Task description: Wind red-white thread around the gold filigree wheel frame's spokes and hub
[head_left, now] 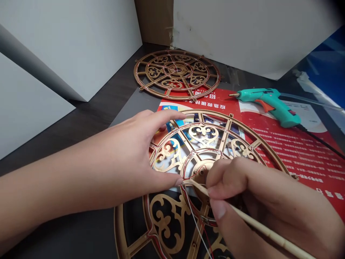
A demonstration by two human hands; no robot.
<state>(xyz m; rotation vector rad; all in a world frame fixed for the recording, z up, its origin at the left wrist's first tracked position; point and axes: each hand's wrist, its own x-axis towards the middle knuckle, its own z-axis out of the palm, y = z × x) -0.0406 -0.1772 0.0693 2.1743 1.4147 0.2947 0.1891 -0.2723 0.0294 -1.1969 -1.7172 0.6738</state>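
A round gold openwork frame point(191, 133) with scroll patterns lies in front of me, with thin red and white wires set along its channels. My left hand point(142, 154) spreads over its left side, thumb pressed near the inner ring and forefinger stretched toward the far rim; its other fingers are mostly hidden. Pinched in my right hand point(242, 183) is a thin wooden stick point(275, 238), its tip touching the inner ring beside my left thumb. A loose white wire point(198, 226) and a red wire point(206, 233) trail toward me from that ring.
Farther back lies a second, similar round frame point(172, 85), also wired. A teal hot glue gun point(269, 102) rests at the right on a red printed sheet point(302, 158), its cord running off right. White panels point(67, 43) stand around the dark tabletop point(81, 133).
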